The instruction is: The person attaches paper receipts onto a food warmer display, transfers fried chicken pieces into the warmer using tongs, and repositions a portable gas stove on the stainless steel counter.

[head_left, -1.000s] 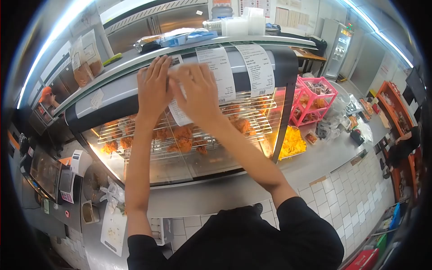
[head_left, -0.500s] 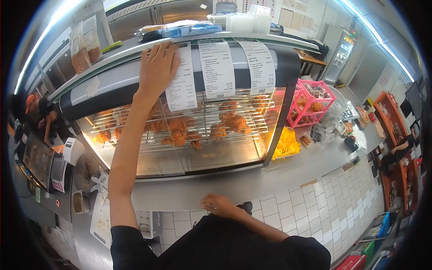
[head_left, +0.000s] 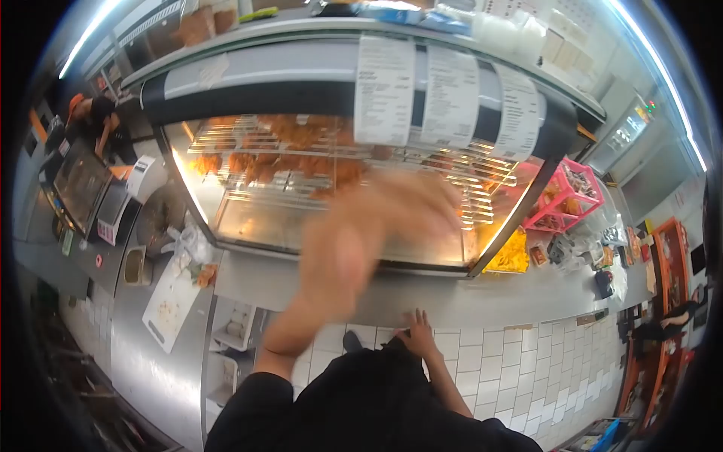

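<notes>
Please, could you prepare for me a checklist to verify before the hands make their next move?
1. Three receipts hanging side by side on the display case: ok.
2. Small print on them readable: not ok, too blurred.
3. Left hand off the receipts: ok, it appears below them, before the case.
4. Left hand empty: cannot tell, motion blur.
5. Right hand away from the receipts: ok, low by the counter's near edge, fingers spread.
</notes>
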Demonstrator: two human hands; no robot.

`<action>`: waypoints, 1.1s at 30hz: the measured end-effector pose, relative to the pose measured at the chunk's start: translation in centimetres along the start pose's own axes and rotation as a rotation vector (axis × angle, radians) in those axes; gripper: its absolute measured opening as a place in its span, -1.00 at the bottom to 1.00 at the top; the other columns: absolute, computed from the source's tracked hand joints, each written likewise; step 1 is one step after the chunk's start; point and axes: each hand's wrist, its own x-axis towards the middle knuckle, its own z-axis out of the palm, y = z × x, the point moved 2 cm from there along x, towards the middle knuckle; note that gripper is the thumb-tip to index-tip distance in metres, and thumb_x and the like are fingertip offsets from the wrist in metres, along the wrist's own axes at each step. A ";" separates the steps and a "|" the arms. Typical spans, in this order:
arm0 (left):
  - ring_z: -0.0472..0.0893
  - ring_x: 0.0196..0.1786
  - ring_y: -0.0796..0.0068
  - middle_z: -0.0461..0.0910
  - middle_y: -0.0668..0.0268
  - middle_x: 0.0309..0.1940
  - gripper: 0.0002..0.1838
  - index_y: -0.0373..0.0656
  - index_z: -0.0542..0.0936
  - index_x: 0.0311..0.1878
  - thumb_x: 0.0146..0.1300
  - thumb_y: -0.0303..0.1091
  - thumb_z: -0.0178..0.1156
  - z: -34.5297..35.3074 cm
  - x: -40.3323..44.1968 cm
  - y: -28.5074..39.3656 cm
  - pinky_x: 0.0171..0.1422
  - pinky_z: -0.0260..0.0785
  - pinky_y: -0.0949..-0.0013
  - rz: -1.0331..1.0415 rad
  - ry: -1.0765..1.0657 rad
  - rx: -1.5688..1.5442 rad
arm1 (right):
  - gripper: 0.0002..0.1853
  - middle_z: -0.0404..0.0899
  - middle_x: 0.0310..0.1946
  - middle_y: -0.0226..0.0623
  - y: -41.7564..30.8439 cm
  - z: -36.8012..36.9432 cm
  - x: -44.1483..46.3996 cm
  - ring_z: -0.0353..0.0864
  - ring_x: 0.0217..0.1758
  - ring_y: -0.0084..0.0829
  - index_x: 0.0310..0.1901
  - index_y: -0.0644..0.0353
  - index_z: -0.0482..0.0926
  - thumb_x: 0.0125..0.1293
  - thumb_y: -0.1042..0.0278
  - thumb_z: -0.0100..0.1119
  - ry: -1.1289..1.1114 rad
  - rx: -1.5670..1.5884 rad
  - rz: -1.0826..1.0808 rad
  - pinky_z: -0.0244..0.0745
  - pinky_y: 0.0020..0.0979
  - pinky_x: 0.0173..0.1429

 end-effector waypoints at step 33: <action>-0.01 0.52 -0.33 -0.10 -0.33 0.48 0.28 -0.22 0.57 0.17 -0.07 0.82 -0.48 19.7 -6.7 7.5 0.37 0.11 -0.32 0.364 0.170 -0.934 | -0.21 0.14 0.40 0.32 8.5 2.7 2.1 0.06 0.50 0.25 0.46 0.25 0.07 0.37 0.00 0.17 -0.389 0.165 -0.167 -0.24 0.02 0.59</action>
